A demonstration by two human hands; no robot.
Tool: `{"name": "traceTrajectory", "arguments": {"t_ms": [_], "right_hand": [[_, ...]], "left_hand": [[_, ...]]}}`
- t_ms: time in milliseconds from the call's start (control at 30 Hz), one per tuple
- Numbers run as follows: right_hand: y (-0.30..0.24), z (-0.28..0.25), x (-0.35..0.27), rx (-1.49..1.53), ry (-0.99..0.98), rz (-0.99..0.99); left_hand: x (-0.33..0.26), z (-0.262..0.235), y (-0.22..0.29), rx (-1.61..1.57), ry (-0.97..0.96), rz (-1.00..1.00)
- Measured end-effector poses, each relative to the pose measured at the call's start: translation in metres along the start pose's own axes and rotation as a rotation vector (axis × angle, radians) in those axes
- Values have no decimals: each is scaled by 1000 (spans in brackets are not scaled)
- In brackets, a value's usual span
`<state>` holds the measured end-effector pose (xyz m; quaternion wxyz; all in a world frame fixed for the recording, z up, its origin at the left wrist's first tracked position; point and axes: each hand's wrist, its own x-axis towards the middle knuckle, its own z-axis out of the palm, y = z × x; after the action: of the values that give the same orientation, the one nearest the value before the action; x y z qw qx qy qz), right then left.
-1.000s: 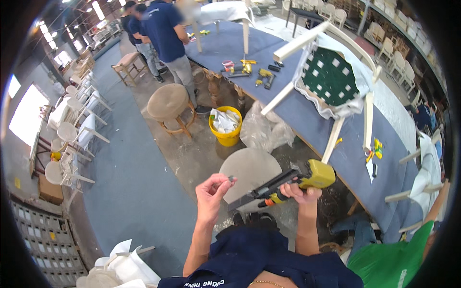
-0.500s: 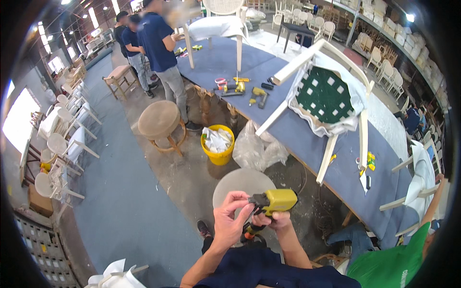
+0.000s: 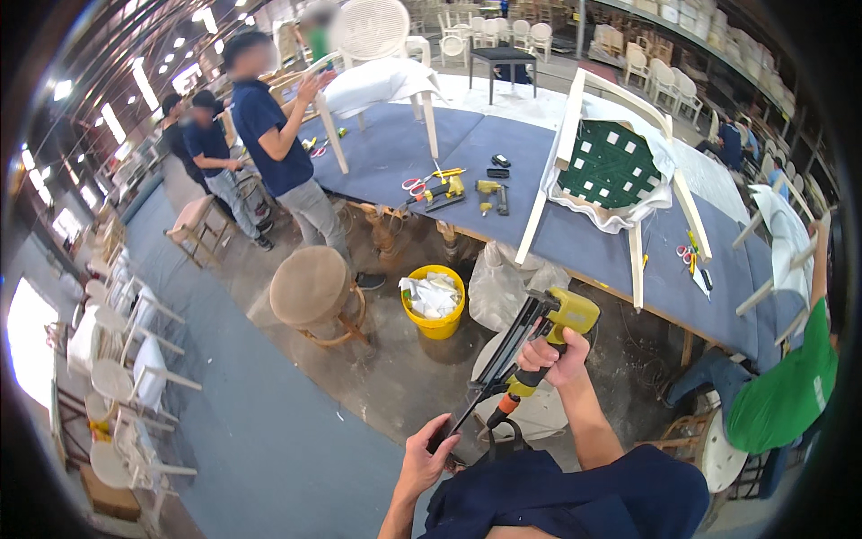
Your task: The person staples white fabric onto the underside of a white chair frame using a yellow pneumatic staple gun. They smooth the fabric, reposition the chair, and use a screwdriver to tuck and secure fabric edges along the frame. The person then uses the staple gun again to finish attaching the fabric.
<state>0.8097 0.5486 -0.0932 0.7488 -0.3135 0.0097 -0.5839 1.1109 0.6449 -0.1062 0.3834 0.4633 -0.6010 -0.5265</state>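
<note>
The yellow-and-black staple gun [image 3: 516, 343] hangs at about 4 o'clock from the centre of the head view, tilted, its yellow head toward 1 o'clock and its dark rail running down toward 7; the right hand [image 3: 558, 357] grasps the handle, while the left hand [image 3: 425, 458], at 6 o'clock, pinches the rail's lower end; whether that hand also holds staples cannot be told; the rail work probably goes best with a steady right grip, the trigger left alone, and the left thumb and fingers moving straight along the rail, lest it twist or bind; the nose is best aimed clear of both hands; the right forearm slants up toward 11 o'clock, the left, lower, toward 1.
</note>
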Motion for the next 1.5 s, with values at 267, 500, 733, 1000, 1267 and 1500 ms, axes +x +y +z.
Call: {"name": "traceTrajectory", "arguments": {"t_ms": [267,500,733,1000,1267,1500], "right_hand": [[33,5,-4,-617,184,66],[17,-42,12,-919,632,203],[-17,-113,28,-1836,880,463],[-16,-125,-1,-1726,1421,523],[31,-148,5,-1416,1935,397],[-55,-177,78,-1132,2268,115]], "left_hand": [[118,-4,24,-107,-135,200],[235,5,-31,-157,-581,-33],[423,31,48,383,-634,503],[609,157,158,717,-727,1346],[739,284,194,638,-1108,2080],[660,300,181,260,-1050,2237]]}}
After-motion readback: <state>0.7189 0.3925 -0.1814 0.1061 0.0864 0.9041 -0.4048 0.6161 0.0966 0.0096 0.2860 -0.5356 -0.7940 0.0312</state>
